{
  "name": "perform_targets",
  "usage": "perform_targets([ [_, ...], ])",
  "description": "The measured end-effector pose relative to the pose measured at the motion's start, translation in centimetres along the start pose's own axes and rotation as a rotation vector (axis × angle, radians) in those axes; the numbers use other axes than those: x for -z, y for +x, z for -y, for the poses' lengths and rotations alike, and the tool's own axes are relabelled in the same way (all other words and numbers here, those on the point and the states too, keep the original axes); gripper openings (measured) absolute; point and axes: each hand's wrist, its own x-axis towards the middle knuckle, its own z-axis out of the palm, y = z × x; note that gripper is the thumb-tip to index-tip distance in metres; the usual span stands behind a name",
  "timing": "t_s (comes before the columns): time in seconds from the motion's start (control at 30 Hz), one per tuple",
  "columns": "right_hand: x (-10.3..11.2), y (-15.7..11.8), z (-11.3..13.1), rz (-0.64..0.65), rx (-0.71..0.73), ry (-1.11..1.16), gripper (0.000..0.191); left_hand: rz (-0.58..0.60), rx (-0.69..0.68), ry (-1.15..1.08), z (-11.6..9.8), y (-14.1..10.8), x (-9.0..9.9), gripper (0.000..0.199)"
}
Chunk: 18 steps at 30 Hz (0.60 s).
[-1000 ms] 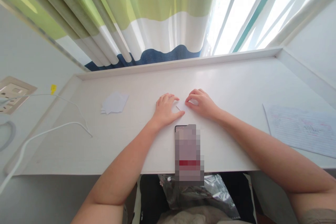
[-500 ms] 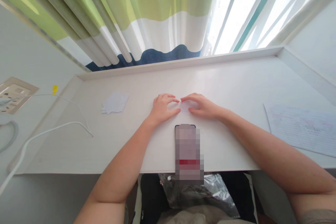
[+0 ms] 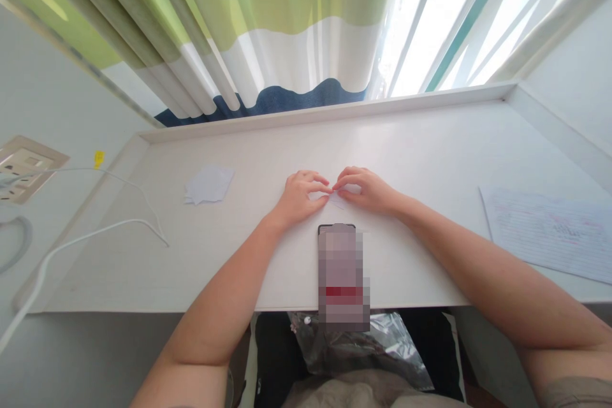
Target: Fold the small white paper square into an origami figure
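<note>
The hands meet at the middle of the worktop (image 3: 229, 268), the fingertips of the left hand (image 3: 302, 196) touching or nearly touching those of the right hand (image 3: 367, 190). Between and beneath them lies a small piece of white paper (image 3: 336, 203), mostly covered by the fingers; whether either hand pinches it, I cannot tell. Just below the hands, on the near side, is a phone (image 3: 340, 268), its screen blurred and its lower end reaching the worktop's front edge. Off to the left, well apart from the hands, sits a loose stack of white paper pieces (image 3: 209, 185). Farther left, a white cable (image 3: 109, 227) trails onto the worktop, near a wall socket (image 3: 29, 169). On the right, beyond the right forearm, lie lined sheets with writing (image 3: 549, 229), partly hidden by that arm. A raised rim (image 3: 329, 116) closes the far side, with a striped curtain (image 3: 287, 25) behind it. A clear plastic bag (image 3: 373, 350) rests on the lap.
</note>
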Motion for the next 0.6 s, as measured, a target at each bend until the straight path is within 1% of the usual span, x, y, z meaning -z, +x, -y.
perform_targets([
  [0.17, 0.4, -0.1, 0.1, -0.003, 0.038, 0.019, 0.015, -0.002, -0.048, -0.018, 0.0, 0.0, 0.2, 0.014],
  [0.4, 1.6, -0.7, 0.4, 0.099, 0.073, 0.027, 0.025, 0.008, -0.094, 0.009, -0.1, 0.0, 0.2, 0.015],
  [0.6, 1.9, -0.9, 0.3, 0.107, 0.041, 0.054, 0.030, 0.033, -0.126, -0.006, -0.1, -0.1, 0.0, 0.016],
])
